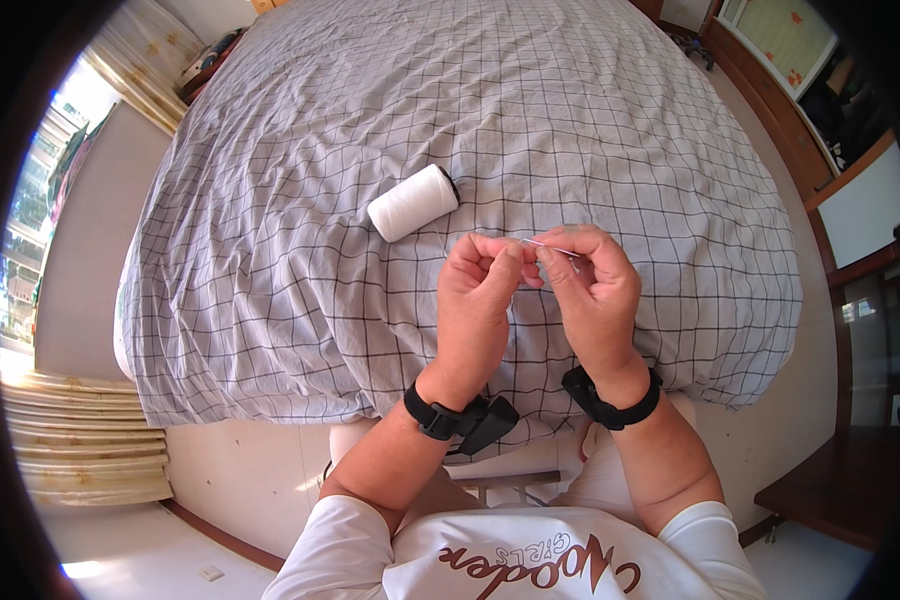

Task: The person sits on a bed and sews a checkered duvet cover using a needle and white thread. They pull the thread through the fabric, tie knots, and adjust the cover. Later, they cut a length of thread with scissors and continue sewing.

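My left hand pinches the end of a thin thread between thumb and forefinger. In my right hand a thin needle is pinched between thumb and forefinger, its left end close to my left fingertips. Whether the thread passes through the needle is too small to tell. Behind and left of my hands, a large spool of white thread lies on its side, tilted, its dark end to the upper right. A fine strand runs from the spool towards my left hand. Both wrists wear black straps with black devices.
A bed with a grey checked, wrinkled sheet fills the view before me. Yellowish curtains and a window are at the left. Wooden cabinets stand at the right, with a dark wooden ledge at the lower right.
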`<state>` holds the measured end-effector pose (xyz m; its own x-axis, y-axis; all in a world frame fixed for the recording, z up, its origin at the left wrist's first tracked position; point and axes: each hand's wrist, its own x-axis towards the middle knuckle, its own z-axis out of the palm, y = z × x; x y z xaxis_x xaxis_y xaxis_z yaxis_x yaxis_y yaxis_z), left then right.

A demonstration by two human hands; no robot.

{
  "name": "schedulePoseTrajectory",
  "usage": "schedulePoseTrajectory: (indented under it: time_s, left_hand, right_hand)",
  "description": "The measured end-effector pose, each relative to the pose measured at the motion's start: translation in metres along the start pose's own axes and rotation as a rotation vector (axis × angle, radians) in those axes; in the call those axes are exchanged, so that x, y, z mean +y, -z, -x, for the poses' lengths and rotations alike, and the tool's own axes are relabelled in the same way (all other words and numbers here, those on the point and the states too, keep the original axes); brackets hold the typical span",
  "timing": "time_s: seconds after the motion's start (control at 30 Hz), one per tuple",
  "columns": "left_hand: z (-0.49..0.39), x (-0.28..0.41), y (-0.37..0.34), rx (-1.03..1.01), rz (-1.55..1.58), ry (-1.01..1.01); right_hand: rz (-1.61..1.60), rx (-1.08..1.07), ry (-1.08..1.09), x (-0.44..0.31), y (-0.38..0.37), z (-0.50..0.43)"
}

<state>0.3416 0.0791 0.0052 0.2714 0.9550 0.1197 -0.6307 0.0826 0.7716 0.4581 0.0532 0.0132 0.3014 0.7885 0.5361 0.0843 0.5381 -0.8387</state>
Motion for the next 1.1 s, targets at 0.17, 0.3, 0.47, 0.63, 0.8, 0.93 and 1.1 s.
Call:
schedulePoseTrajectory:
  time_s: [0.17, 0.3, 0.47, 0.63, 0.8, 0.93, 1.1]
  left_hand:
    - [-0.0001, 0.0009, -0.0011, 0.000, -0.009, 0.002]
    - [0.0003, 0.0014, -0.0025, 0.011, -0.009, 0.007]
    - [0.0002, 0.0022, -0.0031, 0.005, -0.016, 0.006]
    - [0.0000, 0.0023, -0.0033, 0.008, -0.022, 0.008]
    - [-0.0002, 0.0025, -0.0034, 0.015, -0.026, 0.013]
    - [0.0000, 0.0020, -0.0035, 0.016, -0.027, 0.010]
    - [-0.0003, 0.0015, -0.0025, 0.014, -0.017, 0.009]
  right_hand:
    - [0.020, -0.002, 0.025, -0.0012, -0.0001, -0.0011]
    - [0.031, -0.006, 0.036, -0.0016, 0.0006, -0.0015]
    - [0.048, -0.002, 0.047, -0.0008, 0.0011, -0.0016]
    - [0.067, 0.005, 0.061, 0.0007, 0.0013, -0.0018]
    - [0.061, 0.012, 0.082, 0.0036, 0.0009, -0.0022]
    - [0.088, 0.017, 0.094, 0.0043, 0.0010, -0.0014]
    - [0.103, 0.011, 0.127, 0.0044, 0.0013, -0.0028]
